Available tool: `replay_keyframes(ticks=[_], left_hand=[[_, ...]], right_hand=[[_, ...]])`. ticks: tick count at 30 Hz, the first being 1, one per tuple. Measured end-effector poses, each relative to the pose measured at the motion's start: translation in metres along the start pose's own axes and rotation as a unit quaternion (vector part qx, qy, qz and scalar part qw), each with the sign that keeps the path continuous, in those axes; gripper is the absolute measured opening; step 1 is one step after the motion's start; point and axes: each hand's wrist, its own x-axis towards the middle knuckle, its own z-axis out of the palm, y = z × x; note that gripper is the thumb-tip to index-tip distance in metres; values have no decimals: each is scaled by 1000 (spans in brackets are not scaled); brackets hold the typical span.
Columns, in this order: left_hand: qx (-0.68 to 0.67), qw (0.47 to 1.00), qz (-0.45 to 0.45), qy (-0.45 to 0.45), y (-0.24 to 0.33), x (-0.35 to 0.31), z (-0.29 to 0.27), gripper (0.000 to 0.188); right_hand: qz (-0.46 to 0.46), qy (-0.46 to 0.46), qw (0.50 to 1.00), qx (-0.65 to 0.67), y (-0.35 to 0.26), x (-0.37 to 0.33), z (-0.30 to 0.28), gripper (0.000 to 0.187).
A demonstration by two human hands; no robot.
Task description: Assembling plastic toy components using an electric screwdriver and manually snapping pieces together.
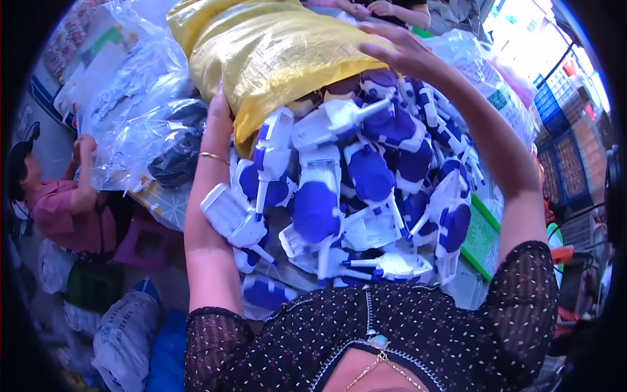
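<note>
A big yellow woven plastic sack point(261, 59) lies at the far side, its mouth facing me. White-and-blue plastic parts point(318, 202), each with a boxy open end, a rounded blue middle and a narrow stem, are heaped between my arms and reach into the sack's mouth. My left hand point(221, 110) is against the sack's left side, thumb pointing up along the yellow sheet; its other fingers are hidden. At the upper right of the sack, my right hand point(400, 51) is open, with fingers stretched out over the sack. One part point(232, 212) rests against my left forearm.
Clear plastic bags point(134, 91) cover the table at left, where a person in a pink shirt point(72, 209) works. Another person's hands point(369, 9) show at the far side. A green-rimmed tray point(481, 238) sits at right, with blue crates point(552, 108) beyond. White sacks point(127, 333) stand lower left.
</note>
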Motion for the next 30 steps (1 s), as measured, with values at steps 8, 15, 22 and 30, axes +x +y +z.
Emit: replay_keyframes(ticks=[8, 15, 22, 30], left_hand=[[155, 931, 306, 127, 12, -28, 43, 35], [423, 789, 246, 372, -14, 68, 26, 48], [465, 743, 267, 401, -33, 74, 59, 57], [746, 547, 377, -48, 32, -84, 6, 54]], right_hand=[[-38, 86, 996, 8, -85, -143, -18, 44], [-357, -138, 922, 62, -221, -114, 94, 66], [-263, -101, 959, 11, -170, -90, 99, 73], [-261, -58, 961, -65, -138, -65, 103, 71]])
